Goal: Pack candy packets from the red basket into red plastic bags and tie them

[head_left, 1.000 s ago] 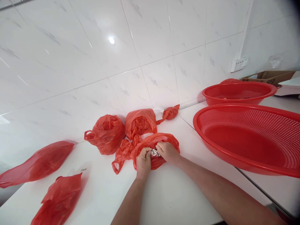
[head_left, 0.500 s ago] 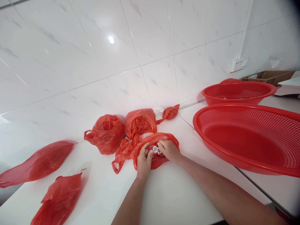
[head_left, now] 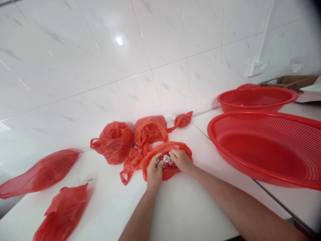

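Note:
A dark red packet (head_left: 167, 159) with a white printed label lies in the mouth of a red plastic bag (head_left: 175, 145) on the white table. My left hand (head_left: 154, 169) grips the packet's left side, thumb toward the label. At its right side my right hand (head_left: 181, 160) pinches the packet with curled fingers. The bag's film spreads around both hands, and its crumpled handle (head_left: 126, 174) trails to the left. My fingers partly cover the packet, so its full outline is hidden.
Behind stand two full red bags (head_left: 116, 142) (head_left: 150, 129) and a small knotted one (head_left: 184, 119). Two more bags (head_left: 56, 170) (head_left: 65, 212) lie at left. A big red perforated basket (head_left: 250, 115) and another basket (head_left: 255, 107) are at right, near a cardboard box (head_left: 298, 80).
The packet's printed face has tilted slightly between my hands, and less of its upper lettering shows. Both hands stay in nearly the same place; the view has shifted a little.

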{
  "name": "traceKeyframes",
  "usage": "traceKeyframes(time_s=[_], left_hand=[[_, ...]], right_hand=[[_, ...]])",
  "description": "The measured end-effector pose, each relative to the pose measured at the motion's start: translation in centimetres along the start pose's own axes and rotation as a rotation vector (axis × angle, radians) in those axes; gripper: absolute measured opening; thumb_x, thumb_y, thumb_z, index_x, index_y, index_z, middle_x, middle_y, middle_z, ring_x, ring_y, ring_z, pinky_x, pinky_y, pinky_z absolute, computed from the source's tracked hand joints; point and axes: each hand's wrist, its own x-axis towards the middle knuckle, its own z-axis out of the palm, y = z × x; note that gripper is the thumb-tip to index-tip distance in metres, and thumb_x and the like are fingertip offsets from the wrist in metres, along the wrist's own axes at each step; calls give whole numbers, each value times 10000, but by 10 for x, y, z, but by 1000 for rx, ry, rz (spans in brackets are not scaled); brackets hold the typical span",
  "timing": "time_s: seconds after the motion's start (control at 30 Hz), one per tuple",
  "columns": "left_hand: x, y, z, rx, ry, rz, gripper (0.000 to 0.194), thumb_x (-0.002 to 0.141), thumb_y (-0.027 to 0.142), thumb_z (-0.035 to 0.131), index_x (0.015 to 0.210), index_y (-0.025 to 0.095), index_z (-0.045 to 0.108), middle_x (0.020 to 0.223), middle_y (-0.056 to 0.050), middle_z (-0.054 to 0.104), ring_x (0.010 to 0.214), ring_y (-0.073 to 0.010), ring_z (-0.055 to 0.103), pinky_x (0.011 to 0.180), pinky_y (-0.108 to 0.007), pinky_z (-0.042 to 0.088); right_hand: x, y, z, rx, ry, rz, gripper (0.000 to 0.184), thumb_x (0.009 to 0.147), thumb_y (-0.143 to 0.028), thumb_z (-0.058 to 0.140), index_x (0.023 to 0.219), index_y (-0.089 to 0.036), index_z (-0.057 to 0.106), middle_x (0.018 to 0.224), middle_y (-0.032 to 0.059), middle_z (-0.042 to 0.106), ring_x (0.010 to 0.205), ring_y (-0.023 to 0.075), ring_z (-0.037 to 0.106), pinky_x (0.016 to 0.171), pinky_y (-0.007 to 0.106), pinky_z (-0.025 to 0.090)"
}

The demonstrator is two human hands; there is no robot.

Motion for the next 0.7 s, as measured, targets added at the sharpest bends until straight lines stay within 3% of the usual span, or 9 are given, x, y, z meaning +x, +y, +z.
traceKeyframes(time_s=[0.27,0.47,0.7], left_hand=[[0,7,2,-7,25,14,192,833,295,545,1010,222,566,648,57,389,589,-95,414,584,-211,400],[0,7,2,41,42,45,175,833,305,542,986,222,555,673,45,408,620,-112,421,603,-228,386],[-3,9,1,81,25,40,419,864,400,522,1242,225,476,664,45,390,596,-122,427,602,-256,420]], right_hand=[[-1,1,0,12,-18,13,356,883,-272,380,563,-202,240,475,-59,333,459,88,310,472,264,205],[-1,1,1,4,-31,6,348,874,-254,386,558,-202,252,482,-56,354,462,89,325,481,265,214],[-2,-1,-3,-28,-18,-8,356,907,-307,365,575,-205,291,502,-43,404,478,102,358,495,268,227]])
